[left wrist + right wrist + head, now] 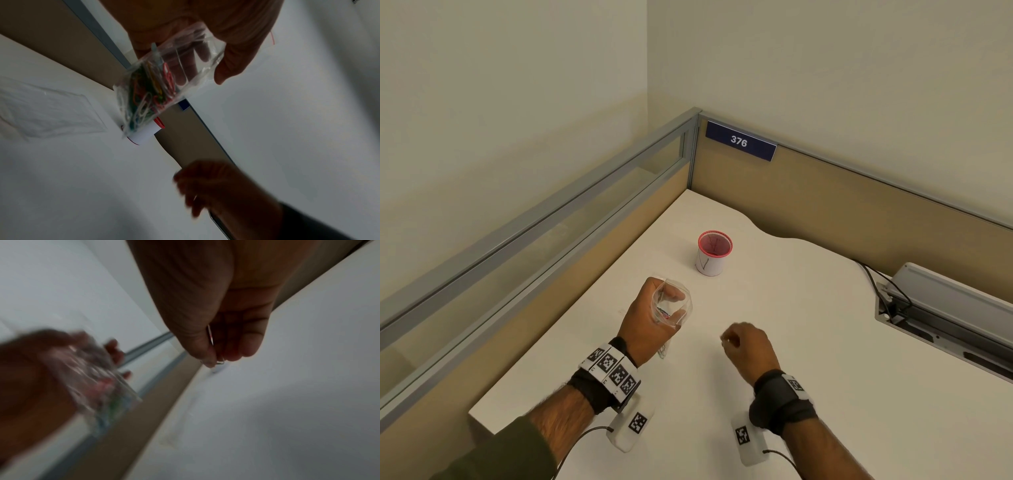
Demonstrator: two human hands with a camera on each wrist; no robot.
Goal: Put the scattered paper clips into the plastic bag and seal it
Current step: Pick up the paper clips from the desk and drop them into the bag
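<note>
My left hand [654, 318] grips a clear plastic bag [671, 303] above the white desk, its mouth held open and facing up. In the left wrist view the plastic bag [162, 78] holds several coloured paper clips [148, 91] at its bottom. My right hand [743, 344] hovers to the right of the bag, fingers curled. In the right wrist view its thumb and fingers pinch a pale paper clip [211, 344]. The bag [98, 379] and left hand appear blurred at the left of that view.
A red-rimmed white cup [711, 253] stands on the desk [808, 342] behind the hands. A second clear bag [47, 110] lies flat on the desk. A grey cable tray with cords [941, 315] sits at the right edge. Partition walls close the back and left.
</note>
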